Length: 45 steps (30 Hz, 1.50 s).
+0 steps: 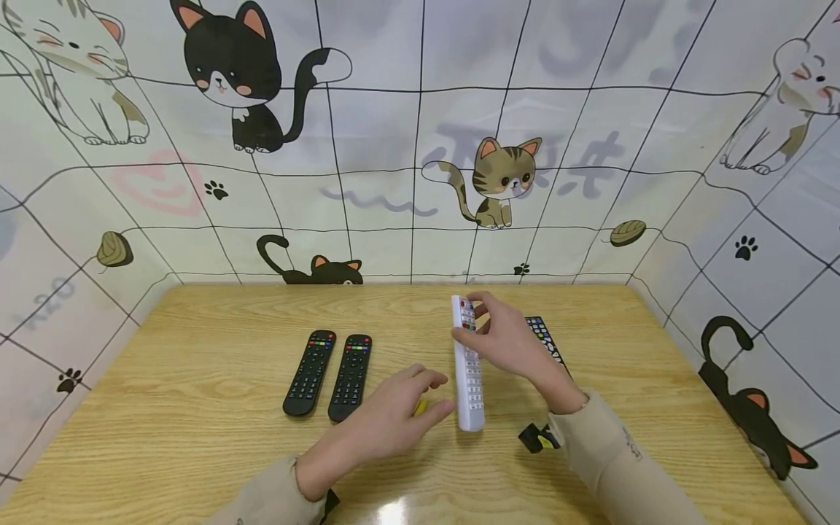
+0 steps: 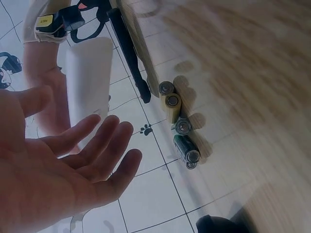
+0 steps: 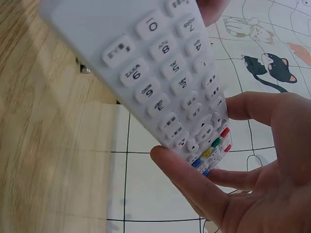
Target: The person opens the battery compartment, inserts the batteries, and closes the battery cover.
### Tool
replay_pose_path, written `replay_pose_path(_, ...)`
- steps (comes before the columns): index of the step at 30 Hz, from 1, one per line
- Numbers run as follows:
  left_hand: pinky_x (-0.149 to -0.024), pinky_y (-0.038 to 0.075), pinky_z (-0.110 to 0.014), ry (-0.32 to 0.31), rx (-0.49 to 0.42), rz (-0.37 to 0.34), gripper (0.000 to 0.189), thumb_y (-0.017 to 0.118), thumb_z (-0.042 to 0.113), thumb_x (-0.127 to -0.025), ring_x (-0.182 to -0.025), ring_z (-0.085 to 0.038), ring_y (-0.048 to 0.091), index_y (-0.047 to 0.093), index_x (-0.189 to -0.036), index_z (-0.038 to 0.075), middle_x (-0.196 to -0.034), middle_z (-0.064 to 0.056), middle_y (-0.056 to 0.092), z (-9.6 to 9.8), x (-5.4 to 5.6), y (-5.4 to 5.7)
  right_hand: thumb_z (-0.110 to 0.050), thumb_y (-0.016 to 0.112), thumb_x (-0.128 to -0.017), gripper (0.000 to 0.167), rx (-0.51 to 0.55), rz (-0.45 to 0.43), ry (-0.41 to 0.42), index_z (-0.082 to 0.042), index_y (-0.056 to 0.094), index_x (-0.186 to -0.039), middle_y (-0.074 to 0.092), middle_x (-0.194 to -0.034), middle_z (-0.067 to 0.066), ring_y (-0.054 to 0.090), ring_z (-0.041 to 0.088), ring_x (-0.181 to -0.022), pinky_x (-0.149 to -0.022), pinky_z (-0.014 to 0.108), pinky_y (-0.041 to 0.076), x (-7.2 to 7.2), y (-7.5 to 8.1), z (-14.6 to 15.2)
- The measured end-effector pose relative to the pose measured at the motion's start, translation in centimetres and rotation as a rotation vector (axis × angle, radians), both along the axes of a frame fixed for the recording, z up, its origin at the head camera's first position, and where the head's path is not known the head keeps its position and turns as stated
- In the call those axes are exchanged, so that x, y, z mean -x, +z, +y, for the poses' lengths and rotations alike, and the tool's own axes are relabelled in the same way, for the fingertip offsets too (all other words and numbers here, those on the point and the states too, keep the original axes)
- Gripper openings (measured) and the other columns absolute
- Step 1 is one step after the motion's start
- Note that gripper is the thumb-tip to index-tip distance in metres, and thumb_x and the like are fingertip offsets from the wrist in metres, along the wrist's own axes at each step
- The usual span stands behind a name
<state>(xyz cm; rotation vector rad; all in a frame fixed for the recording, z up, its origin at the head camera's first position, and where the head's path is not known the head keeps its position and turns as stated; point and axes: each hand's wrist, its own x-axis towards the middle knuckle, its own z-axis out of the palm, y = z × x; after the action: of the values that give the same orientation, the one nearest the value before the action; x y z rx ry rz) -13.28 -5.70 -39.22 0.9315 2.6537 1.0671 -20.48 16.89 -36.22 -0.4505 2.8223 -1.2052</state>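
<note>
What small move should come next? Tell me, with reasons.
Probably bring the left hand in to steady the near end of the white remote: the right hand grips it toward the far end, and the left is nearby, holding nothing.

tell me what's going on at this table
A person's right hand holds a white remote up off the table, gripping it near the end with the coloured buttons. The left hand is open close to the remote's other end, not gripping it. Two black remotes lie side by side on the left, and another dark remote is partly hidden behind the right arm. Several batteries sit on the table too.
</note>
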Motion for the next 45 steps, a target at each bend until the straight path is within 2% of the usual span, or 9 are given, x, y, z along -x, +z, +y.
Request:
replay_pose_path(7,-0.084,0.053,-0.034,0.011,-0.024,-0.024,0.054,0.051,0.045,-0.108,-0.107,-0.024,0.062,0.061,-0.137,0.002,-0.119,-0.009,0.064,0.1,0.0,-0.1,-0.026,0.077,-0.093,0.063,0.121,-0.031,0.010,-0.007,0.048,-0.147,0.060,-0.122,0.018,0.066,0.026,-0.091,-0.064,0.037,0.060,-0.4,0.4,-0.3)
replay_pose_path(13,-0.089,0.053,-0.039,0.028,-0.049,-0.071,0.056,0.048,0.050,-0.108,-0.112,-0.023,0.062,0.057,-0.141,0.006,-0.124,-0.008,0.065,0.3,0.0,0.0,-0.022,0.077,-0.094,0.061,0.214,-0.024,0.022,-0.012,0.048,-0.147,0.060,-0.123,0.015,0.066,0.028,-0.093,-0.065,0.037,0.061,-0.7,0.6,-0.7)
replay_pose_path(18,-0.087,0.053,-0.037,0.044,-0.081,-0.115,0.056,0.049,0.049,-0.107,-0.109,-0.019,0.061,0.055,-0.143,0.007,-0.119,-0.003,0.066,0.4,0.0,0.0,-0.021,0.076,-0.095,0.063,0.282,-0.027,0.036,-0.010,0.046,-0.149,0.058,-0.127,0.018,0.067,0.029,-0.095,-0.067,0.037,0.061,-0.7,0.5,-0.8)
replay_pose_path(25,-0.083,0.052,-0.031,0.043,-0.188,-0.202,0.053,0.053,0.044,-0.107,-0.101,-0.012,0.062,0.052,-0.145,0.007,-0.114,0.003,0.066,0.5,0.1,0.1,-0.017,0.075,-0.095,0.065,0.364,-0.050,0.057,-0.008,0.043,-0.151,0.055,-0.131,0.022,0.066,0.032,-0.098,-0.069,0.037,0.062,-0.8,0.6,-0.9)
replay_pose_path(29,-0.082,0.053,-0.030,0.048,-0.245,-0.237,0.051,0.057,0.039,-0.107,-0.097,-0.011,0.064,0.052,-0.144,0.005,-0.112,0.002,0.068,0.5,0.2,0.0,-0.016,0.075,-0.095,0.064,0.399,-0.049,0.071,-0.008,0.043,-0.151,0.055,-0.131,0.021,0.066,0.032,-0.099,-0.072,0.041,0.062,-0.9,0.6,-1.0)
replay_pose_path(33,-0.081,0.055,-0.030,0.052,-0.314,-0.301,0.051,0.060,0.034,-0.106,-0.096,-0.014,0.067,0.051,-0.145,0.003,-0.112,-0.002,0.069,0.6,0.4,-0.2,-0.014,0.074,-0.095,0.064,0.428,-0.037,0.075,-0.009,0.043,-0.151,0.056,-0.131,0.021,0.066,0.032,-0.100,-0.074,0.045,0.061,-1.0,0.7,-1.1)
replay_pose_path(38,-0.081,0.057,-0.031,0.052,-0.380,-0.371,0.054,0.062,0.030,-0.105,-0.100,-0.017,0.066,0.046,-0.147,0.001,-0.115,-0.005,0.066,0.5,0.6,-0.3,-0.011,0.073,-0.096,0.063,0.448,-0.009,0.101,-0.010,0.042,-0.151,0.054,-0.133,0.022,0.065,0.034,-0.102,-0.072,0.040,0.062,-1.2,0.8,-1.2)
replay_pose_path(45,-0.079,0.057,-0.035,0.069,-0.412,-0.390,0.056,0.066,0.029,-0.103,-0.100,-0.021,0.064,0.042,-0.145,0.001,-0.115,-0.008,0.062,0.5,0.6,-0.3,-0.007,0.068,-0.099,0.063,0.495,-0.004,0.162,-0.008,0.038,-0.154,0.049,-0.139,0.023,0.061,0.037,-0.112,-0.077,0.039,0.061,-1.3,0.9,-1.2)
